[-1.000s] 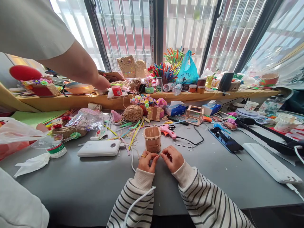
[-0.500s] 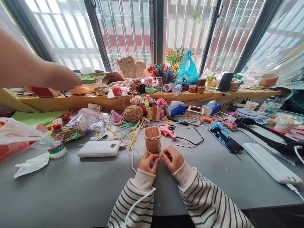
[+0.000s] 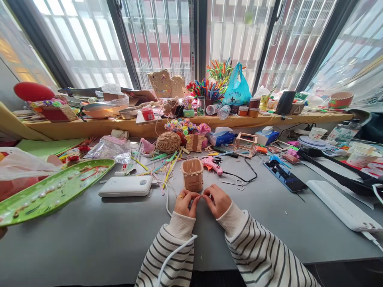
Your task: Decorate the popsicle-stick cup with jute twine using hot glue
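My left hand point(image 3: 186, 203) and my right hand point(image 3: 216, 200) meet fingertip to fingertip over the grey table. Both are closed in a pinch; whatever lies between the fingertips is too small to make out. Just beyond them stands a small brown basket-like container point(image 3: 192, 177), open at the top, with a beaded rim. Behind it lies a pink hot glue gun point(image 3: 213, 165), its black cord running right. Small scissors point(image 3: 238, 184) rest to the right of the container. A white cable point(image 3: 176, 255) crosses my left sleeve.
A green tray point(image 3: 60, 189) with small beads, held by another person at the far left edge, hangs over the table. A white power bank point(image 3: 125, 186), a twine ball point(image 3: 168, 142), a phone point(image 3: 284, 175) and a white power strip point(image 3: 341, 204) surround the work area.
The other person's arm has withdrawn from the sill, and the green tray has come down from there to the left front. My hands have barely moved.
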The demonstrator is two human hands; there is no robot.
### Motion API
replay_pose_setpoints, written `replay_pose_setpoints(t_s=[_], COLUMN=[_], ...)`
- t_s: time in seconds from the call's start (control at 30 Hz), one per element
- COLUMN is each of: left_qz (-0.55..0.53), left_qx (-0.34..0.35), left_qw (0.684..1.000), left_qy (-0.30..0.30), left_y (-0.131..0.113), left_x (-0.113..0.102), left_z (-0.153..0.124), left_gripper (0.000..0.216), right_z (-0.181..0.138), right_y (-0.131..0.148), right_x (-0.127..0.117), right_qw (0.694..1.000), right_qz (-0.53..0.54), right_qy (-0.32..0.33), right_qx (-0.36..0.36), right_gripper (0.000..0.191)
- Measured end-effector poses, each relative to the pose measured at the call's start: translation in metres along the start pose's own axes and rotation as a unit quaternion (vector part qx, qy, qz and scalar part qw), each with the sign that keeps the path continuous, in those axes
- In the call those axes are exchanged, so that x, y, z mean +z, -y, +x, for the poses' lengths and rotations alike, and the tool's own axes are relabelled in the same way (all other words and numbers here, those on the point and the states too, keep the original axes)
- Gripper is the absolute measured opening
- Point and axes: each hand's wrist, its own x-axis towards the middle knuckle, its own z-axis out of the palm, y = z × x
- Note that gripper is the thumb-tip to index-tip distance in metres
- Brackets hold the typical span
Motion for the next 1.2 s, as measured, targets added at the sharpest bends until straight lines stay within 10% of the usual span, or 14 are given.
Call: replay_pose_setpoints(t_s=[1.2], left_qz=[-0.009], left_qx=[-0.007], left_qw=[1.000], left_qy=[0.023], left_y=[0.0010], left_x=[0.0002], left_z=[-0.0016], left_gripper=[0.019], right_z=[-0.0015], right_y=[-0.0038], right_x=[0.0069], right_qw=[0.999], right_qz=[-0.036], right_qy=[0.003], right_qx=[-0.023], right_gripper=[0.034])
